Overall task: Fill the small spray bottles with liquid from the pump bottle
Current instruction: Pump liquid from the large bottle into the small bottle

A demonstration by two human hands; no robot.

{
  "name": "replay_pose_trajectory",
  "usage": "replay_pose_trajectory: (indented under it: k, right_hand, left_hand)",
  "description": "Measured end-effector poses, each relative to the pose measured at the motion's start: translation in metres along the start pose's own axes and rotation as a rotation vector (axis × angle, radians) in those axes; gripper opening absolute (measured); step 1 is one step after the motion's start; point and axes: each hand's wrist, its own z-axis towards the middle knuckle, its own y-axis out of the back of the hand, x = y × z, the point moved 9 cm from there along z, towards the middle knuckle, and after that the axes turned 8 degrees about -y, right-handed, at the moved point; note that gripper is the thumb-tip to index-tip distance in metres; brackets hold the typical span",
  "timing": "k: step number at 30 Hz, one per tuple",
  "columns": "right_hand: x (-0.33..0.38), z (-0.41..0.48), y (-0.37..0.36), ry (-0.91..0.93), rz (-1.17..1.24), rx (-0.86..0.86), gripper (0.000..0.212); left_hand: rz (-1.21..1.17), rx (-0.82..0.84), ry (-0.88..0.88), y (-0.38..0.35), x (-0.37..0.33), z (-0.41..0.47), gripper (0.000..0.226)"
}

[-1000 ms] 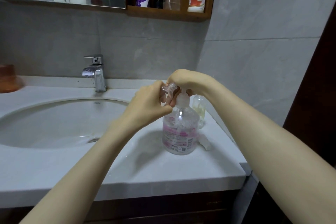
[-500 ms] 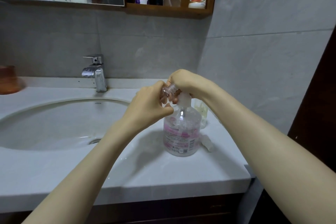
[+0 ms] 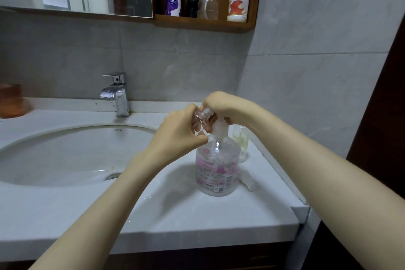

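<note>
Top of pump bottle (image 3: 217, 166) hidden under gripping right hand (image 3: 228, 107), small spray bottle (image 3: 202, 114) half covered by gripping left hand (image 3: 179, 136), pump body just below both, on table (image 3: 175, 215).

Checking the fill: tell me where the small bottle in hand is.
Head view, right of the sink: the left hand holds the small bottle at the top of the pump bottle, beside the right hand.

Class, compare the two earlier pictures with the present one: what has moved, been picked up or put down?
Nothing visibly changed. The left hand still holds the small bottle at the spout. The right hand still grips the top of the pump bottle, which stands where it was on the counter. Only the camera view shifted slightly.
</note>
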Motion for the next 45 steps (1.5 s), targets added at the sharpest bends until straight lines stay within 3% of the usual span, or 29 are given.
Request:
replay_pose_trajectory:
  k: [7,13,23,30,45]
  right_hand:
    - [-0.002,-0.001,-0.001,0.015,-0.039,-0.008,0.018]
    - [-0.006,0.014,-0.001,0.014,0.104,0.021,0.015]
    - [-0.001,0.024,0.0,-0.052,-0.264,-0.077,0.028]
    - [-0.01,0.019,0.005,-0.024,0.096,0.003,0.022]
    - [-0.004,0.016,0.005,-0.021,0.114,-0.027,0.024]
  left_hand:
    - [-0.033,-0.033,0.004,-0.002,-0.001,-0.002,0.034]
    - [-0.049,-0.053,-0.018,-0.001,-0.003,-0.002,0.03]
    - [-0.071,-0.017,0.026,-0.007,0.001,-0.004,0.024]
    - [-0.139,0.021,0.052,-0.005,-0.006,-0.004,0.023]
    - [-0.19,-0.027,0.05,-0.002,-0.007,-0.008,0.021]
